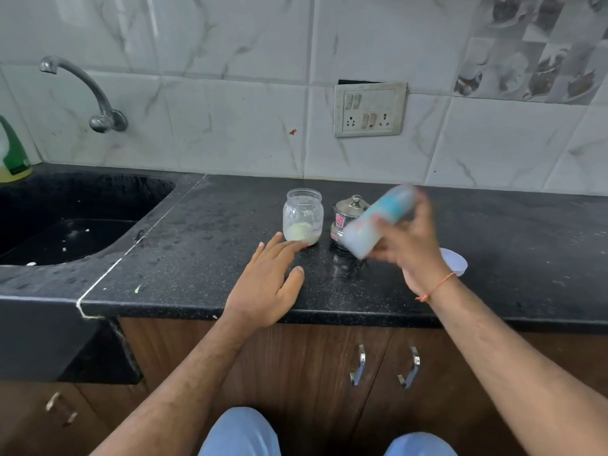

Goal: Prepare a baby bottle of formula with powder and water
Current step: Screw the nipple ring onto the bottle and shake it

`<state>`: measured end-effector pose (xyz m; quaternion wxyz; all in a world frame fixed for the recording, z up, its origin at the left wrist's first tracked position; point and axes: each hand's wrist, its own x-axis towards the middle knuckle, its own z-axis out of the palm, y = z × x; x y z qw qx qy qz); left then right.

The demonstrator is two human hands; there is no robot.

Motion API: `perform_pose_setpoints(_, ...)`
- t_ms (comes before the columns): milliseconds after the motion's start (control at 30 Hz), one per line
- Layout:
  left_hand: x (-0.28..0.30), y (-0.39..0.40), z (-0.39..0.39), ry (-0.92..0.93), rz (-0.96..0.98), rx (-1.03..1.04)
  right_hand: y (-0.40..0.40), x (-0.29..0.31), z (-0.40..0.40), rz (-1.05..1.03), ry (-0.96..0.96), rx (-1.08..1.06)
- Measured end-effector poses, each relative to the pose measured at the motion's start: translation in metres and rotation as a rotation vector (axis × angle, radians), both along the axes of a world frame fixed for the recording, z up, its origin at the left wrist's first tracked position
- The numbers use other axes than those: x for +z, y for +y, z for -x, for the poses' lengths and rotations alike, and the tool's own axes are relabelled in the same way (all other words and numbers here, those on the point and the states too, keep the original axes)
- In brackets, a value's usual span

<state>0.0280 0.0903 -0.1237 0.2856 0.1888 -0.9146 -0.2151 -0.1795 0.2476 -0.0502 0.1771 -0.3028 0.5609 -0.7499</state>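
My right hand [411, 248] grips a baby bottle [378, 222] with milky white liquid and a teal top. The bottle is tilted, base down-left, and blurred by motion above the black counter [197, 268]. My left hand [266, 284] rests flat on the counter with fingers spread, holding nothing, its fingertips near a clear glass jar [303, 216]. The lidless jar holds a little pale powder at its bottom. A small steel kettle [345, 222] with a knob lid stands just right of the jar, partly behind the bottle.
A black sink [65, 222] lies at the left under a wall tap [88, 93], with a green bottle [11, 149] at its corner. A white lid [455, 261] lies behind my right wrist. A switch panel [370, 110] is on the tiled wall. Cabinet doors sit below.
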Motion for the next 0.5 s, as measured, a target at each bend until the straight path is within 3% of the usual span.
perform_pose_setpoints(67,0.0015,-0.0006,-0.0012,-0.008,-0.012,-0.009,0.0008,-0.0063,-0.004,-0.1,0.086,0.07)
perform_pose_setpoints(167,0.0019,-0.001,-0.0004,0.004,-0.025,-0.005,0.0032,-0.0044,0.0045,0.121,-0.1,-0.077)
perform_pose_setpoints(267,0.0022,0.0004,-0.0018,0.001,-0.049,-0.003,0.0022,-0.0046,-0.0019,-0.098,0.067,0.086)
perform_pose_setpoints(400,0.0021,-0.0003,-0.0011,0.011,-0.034,-0.004,0.0033,-0.005,0.0037,0.122,-0.097,-0.064)
perform_pose_setpoints(500,0.0016,0.0019,-0.0029,0.014,-0.052,-0.009,0.0,-0.0044,-0.0032,-0.083,0.055,0.094)
